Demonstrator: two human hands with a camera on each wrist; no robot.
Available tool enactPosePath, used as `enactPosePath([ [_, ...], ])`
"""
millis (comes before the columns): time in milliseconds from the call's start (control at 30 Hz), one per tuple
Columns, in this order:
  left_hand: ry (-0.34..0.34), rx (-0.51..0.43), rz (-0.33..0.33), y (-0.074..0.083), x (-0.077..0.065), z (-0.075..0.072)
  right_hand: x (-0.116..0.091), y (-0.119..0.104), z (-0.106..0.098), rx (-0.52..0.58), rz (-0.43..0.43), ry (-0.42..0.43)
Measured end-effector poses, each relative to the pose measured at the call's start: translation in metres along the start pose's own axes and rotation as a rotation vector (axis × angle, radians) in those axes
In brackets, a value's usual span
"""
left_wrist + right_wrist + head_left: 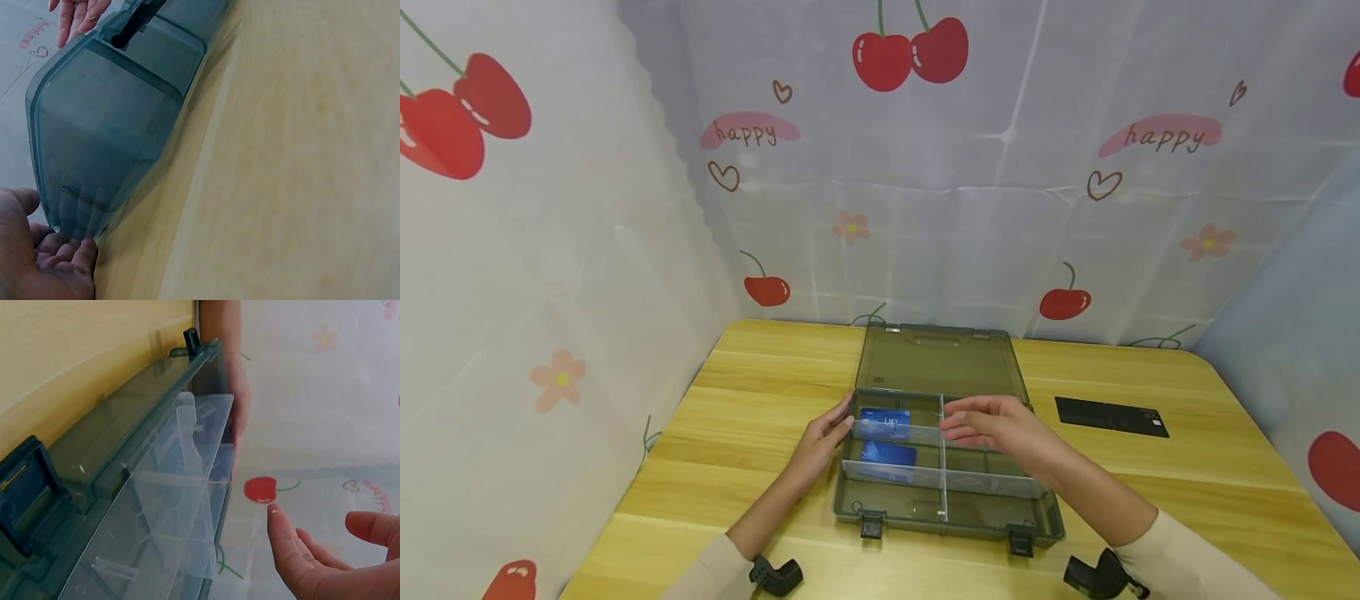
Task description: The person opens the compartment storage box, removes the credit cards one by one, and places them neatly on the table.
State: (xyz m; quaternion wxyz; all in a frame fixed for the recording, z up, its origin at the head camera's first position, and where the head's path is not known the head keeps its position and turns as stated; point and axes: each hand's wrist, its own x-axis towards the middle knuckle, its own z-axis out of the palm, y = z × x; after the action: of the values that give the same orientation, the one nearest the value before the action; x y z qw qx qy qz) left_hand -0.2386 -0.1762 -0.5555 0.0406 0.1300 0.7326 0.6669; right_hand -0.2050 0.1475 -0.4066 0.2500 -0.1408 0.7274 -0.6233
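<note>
An olive-green, see-through compartment box (917, 527) lies on the table with its lid (936, 358) swung back. A blue card (883, 419) lettered "VIP" is in the back left compartment. Another blue card (887, 455) lies in the middle left one, partly behind a clear divider (895, 472). My left hand (815, 446) rests against the box's left side, fingers on the outer wall and thumb by the rim. Over the right-hand compartments hovers my right hand (1000, 429). In the right wrist view its thumb and fingers (290, 550) stand apart, nothing between them.
A flat black rectangular object (1112, 417) lies on the wooden table (760, 367) right of the box. Two black latches, one being the left latch (871, 525), hang at the box's front. A cherry-patterned curtain (925, 250) encloses the table behind and at both sides.
</note>
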Motion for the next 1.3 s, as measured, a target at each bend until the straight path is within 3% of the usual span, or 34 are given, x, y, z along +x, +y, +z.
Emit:
enactPosePath([
  [267, -0.003, 0.0, -0.001, -0.001, 0.001, -0.001, 0.01, -0.003, 0.007, 0.225, 0.12, -0.148],
  [533, -0.002, 0.007, 0.005, -0.002, 0.0, -0.001, 0.022, 0.004, 0.015, 0.306, 0.226, -0.148],
  [1300, 0.002, -0.003, -0.004, 0.001, 0.0, 0.001, 0.048, 0.004, 0.021, 0.257, 0.401, -0.197],
])
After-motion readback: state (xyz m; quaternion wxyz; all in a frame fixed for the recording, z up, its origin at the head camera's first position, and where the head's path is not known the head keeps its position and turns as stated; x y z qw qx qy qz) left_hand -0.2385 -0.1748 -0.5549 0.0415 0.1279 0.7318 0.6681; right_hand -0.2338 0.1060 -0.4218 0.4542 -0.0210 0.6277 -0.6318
